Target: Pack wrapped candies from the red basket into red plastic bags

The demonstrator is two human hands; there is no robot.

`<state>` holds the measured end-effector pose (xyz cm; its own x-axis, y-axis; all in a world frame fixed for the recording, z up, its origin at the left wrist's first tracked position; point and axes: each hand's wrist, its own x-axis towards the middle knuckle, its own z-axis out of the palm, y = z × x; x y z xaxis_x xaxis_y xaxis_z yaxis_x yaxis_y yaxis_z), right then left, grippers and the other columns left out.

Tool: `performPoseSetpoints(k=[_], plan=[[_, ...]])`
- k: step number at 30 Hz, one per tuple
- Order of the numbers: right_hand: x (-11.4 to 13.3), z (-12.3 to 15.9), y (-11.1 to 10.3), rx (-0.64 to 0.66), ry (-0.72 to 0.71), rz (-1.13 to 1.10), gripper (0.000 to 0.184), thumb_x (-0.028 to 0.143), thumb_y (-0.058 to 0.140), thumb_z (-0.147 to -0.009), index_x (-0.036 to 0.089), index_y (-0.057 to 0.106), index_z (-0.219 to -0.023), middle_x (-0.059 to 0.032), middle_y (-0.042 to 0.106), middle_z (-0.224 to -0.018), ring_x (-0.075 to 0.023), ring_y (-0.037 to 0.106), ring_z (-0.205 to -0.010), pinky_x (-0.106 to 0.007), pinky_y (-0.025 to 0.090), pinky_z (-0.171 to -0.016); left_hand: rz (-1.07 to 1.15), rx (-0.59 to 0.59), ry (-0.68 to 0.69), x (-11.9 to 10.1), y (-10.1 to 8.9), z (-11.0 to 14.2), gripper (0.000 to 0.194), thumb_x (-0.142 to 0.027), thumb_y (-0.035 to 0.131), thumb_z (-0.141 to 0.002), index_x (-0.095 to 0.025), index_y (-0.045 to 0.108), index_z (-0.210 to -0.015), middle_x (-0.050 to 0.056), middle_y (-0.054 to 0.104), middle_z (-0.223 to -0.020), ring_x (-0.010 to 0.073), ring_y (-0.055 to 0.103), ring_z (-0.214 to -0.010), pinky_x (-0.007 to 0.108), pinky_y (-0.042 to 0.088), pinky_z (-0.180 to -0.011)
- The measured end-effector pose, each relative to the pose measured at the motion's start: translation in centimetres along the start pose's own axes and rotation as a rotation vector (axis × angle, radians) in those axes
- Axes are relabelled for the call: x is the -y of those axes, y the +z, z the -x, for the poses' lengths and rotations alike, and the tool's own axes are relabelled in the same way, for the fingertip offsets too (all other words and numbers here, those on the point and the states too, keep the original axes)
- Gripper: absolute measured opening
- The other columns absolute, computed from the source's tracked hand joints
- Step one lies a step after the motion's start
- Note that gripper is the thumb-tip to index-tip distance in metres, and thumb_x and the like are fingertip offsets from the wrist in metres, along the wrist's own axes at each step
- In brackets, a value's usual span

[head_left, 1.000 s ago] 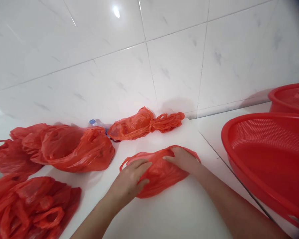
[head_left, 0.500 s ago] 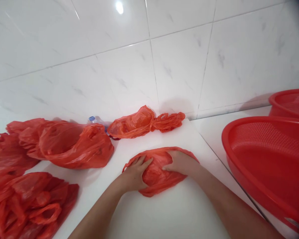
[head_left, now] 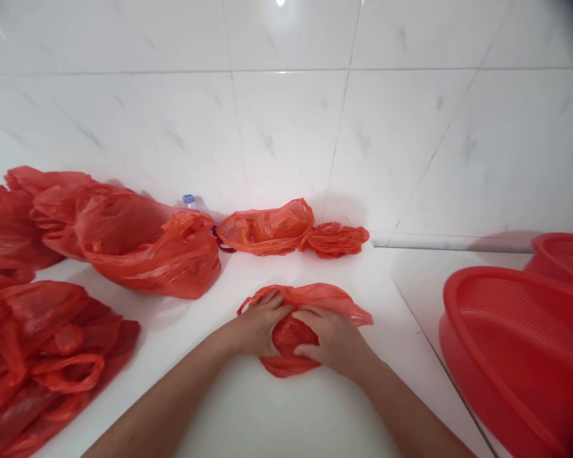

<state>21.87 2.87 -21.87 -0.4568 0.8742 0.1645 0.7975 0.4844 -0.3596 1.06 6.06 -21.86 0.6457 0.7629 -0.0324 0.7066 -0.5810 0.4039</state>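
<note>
A red plastic bag (head_left: 315,298) lies bunched on the white counter (head_left: 277,407) in front of me. My left hand (head_left: 258,326) presses and grips its left side with curled fingers. My right hand (head_left: 333,337) covers its right side, fingers curled over the crumpled plastic. Both hands meet over the middle of the bag, squeezing it into a small wad.
A tied red bag (head_left: 291,230) lies by the tiled wall. A large puffed bag (head_left: 148,245) hides most of a bottle with a blue cap (head_left: 189,200). More red bags (head_left: 42,350) pile at the left. Two red colander basins (head_left: 520,356) stand at the right.
My hands have drawn closer together, gathering the bag into a smaller wad. The right hand slid left and toward me. The view has swung, so the basins sit lower right.
</note>
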Motion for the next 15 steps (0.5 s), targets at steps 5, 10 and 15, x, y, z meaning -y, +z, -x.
performPoseSetpoints(k=[5,10,15], plan=[[-1.6,-0.3,-0.7,0.121,0.320,-0.191,0.064,0.048,0.064,-0.075,0.027,0.046,-0.133,-0.0076,0.051,-0.132,-0.0272,0.049,-0.118,-0.038,0.043,-0.090,-0.051,0.035,-0.102,0.5,-0.3,1.3,0.089,-0.029,0.068,-0.064,-0.028,0.027,-0.143,0.010,0.024,-0.152,0.0330,0.025,-0.138,0.045,0.034,-0.106],[-1.8,-0.2,-1.5,0.204,0.422,-0.278,0.078,0.053,0.065,-0.071,0.028,0.035,-0.140,-0.0046,0.052,-0.132,-0.0249,0.048,-0.120,-0.034,0.041,-0.092,-0.165,-0.129,-0.010,0.5,-1.0,2.7,0.073,-0.027,0.069,-0.068,-0.028,0.041,-0.135,0.010,0.040,-0.144,0.0317,0.046,-0.125,0.043,0.045,-0.096],[-1.4,-0.4,-1.6,0.255,0.462,-0.270,0.092,0.053,0.067,-0.068,0.028,0.023,-0.145,-0.0052,0.047,-0.137,-0.0259,0.045,-0.123,-0.035,0.041,-0.090,-0.263,-0.433,0.293,-1.3,-0.7,2.3,0.022,-0.021,0.044,-0.092,-0.021,0.061,-0.106,0.004,0.066,-0.110,0.0186,0.059,-0.102,0.033,0.046,-0.093]])
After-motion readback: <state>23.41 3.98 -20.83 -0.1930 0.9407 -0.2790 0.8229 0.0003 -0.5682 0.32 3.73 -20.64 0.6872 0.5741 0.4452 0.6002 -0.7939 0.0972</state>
